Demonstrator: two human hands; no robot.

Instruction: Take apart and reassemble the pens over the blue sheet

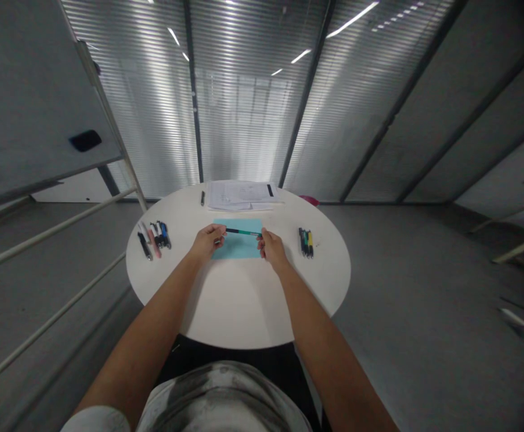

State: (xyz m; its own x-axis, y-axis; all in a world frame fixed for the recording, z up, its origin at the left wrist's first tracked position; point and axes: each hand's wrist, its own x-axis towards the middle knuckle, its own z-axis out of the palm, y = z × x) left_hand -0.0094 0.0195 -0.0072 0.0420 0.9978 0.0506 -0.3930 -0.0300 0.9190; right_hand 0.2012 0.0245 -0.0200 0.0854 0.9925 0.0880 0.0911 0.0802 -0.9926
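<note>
A green pen with a black section (243, 231) spans the gap between my two hands, held nearly level above a light blue sheet (237, 247). My left hand (208, 240) pinches its black end. The other end is gripped by the fingers of my right hand (271, 246). Under the pen, the blue sheet lies flat on the round white table (239, 306). To the left lies a group of pens and markers (154, 239), black, white, pink and blue. On the right several pens (306, 243) lie side by side, dark, green and yellow.
Printed papers (241, 195) are stacked at the table's far side, with a dark pen (202, 198) beside them. A whiteboard on a metal frame (129, 174) stands at the left. Behind the table is a wall with blinds (244, 108).
</note>
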